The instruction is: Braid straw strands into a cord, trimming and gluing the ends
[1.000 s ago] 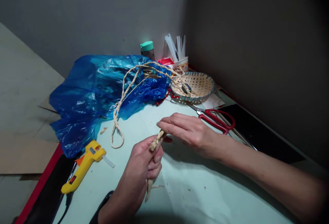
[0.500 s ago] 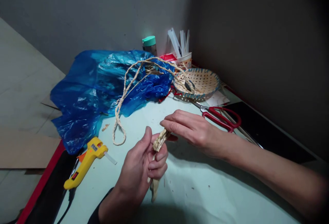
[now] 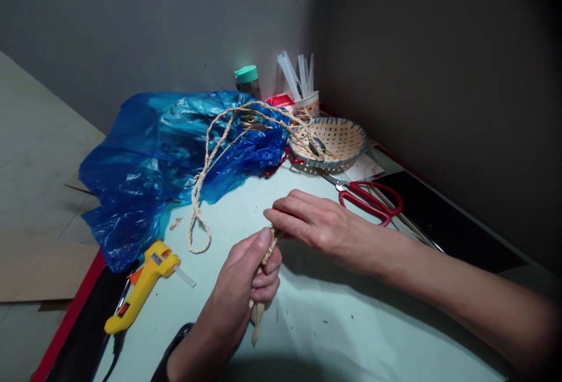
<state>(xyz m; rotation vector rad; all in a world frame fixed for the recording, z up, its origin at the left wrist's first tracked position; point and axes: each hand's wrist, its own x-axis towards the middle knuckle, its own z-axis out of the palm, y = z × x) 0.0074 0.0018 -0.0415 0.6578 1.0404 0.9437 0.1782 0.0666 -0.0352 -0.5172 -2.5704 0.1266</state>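
Observation:
A short piece of braided straw (image 3: pixel 271 247) is wrapped in my left hand (image 3: pixel 241 279), whose thumb presses along its top. The loose, flat tail of the straw (image 3: pixel 257 317) hangs out below the curled fingers. From the right, my right hand (image 3: pixel 314 221) pinches the upper end of the same braid, and its fingers hide that end. Beyond both hands, a long braided straw cord (image 3: pixel 199 186) lies looped over the blue plastic bag (image 3: pixel 175 136) and onto the pale green tabletop (image 3: pixel 237 203).
At the left edge lies a yellow hot glue gun (image 3: pixel 140 294) with a glue stick in it. Red-handled scissors (image 3: pixel 373 203) rest beyond my right forearm. Behind stand a woven basket (image 3: pixel 338 139), a paper cup (image 3: pixel 310 103) of glue sticks and a green-lidded bottle (image 3: pixel 248 81).
My left thumb has come down from its raised position onto the braid, and the left fingers have closed more tightly. The view has shifted slightly.

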